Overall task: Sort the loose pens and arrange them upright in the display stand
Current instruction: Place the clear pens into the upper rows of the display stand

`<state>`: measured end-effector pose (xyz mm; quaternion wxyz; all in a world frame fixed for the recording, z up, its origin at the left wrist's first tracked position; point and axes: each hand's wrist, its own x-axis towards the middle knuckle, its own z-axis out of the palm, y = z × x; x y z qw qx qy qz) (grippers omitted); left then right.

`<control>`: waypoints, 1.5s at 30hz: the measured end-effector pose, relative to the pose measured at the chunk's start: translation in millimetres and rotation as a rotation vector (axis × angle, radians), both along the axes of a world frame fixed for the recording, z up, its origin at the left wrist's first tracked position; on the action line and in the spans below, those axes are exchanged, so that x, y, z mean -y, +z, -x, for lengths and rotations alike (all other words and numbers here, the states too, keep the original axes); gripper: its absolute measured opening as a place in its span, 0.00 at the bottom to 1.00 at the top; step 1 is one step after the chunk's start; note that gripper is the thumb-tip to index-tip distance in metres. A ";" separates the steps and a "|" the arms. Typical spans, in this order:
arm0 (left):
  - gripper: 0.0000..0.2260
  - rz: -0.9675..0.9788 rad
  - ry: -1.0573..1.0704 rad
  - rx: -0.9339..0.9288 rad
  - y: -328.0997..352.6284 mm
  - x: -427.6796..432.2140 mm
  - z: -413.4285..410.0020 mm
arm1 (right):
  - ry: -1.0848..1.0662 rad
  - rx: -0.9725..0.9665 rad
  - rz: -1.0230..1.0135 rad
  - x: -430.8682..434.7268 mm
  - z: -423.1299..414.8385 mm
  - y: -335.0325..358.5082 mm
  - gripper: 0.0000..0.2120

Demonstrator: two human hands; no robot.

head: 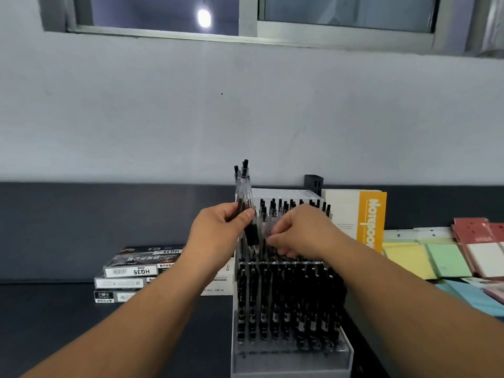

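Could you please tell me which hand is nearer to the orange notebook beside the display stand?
Right. The right hand is over the display stand, just left of the orange notebook; the left hand, holding pens, is farther left.

Pens (243, 203) clear w/ black caps; notebook (371, 221) white, orange stripe.

pen boxes (141, 271) left, notebook (365, 216) right flank stand (289, 361).

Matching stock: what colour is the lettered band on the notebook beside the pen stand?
Orange, with white lettering, on the upright cream notebook; head view.
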<state>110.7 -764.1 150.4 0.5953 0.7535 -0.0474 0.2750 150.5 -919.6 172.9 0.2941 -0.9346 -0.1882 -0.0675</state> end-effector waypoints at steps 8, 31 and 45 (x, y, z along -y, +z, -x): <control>0.06 -0.141 -0.209 -0.071 0.5 12.9 -2.7 | 0.145 -0.242 -0.709 10.7 2.1 16.6 0.06; 0.04 -0.042 -0.062 -0.010 -12.0 4.6 -9.5 | -0.150 0.220 -0.197 -3.6 -15.0 -24.2 0.13; 0.04 -0.084 -0.044 -0.042 -15.6 8.5 -12.7 | -0.158 0.201 -0.089 -3.9 -7.4 -27.6 0.12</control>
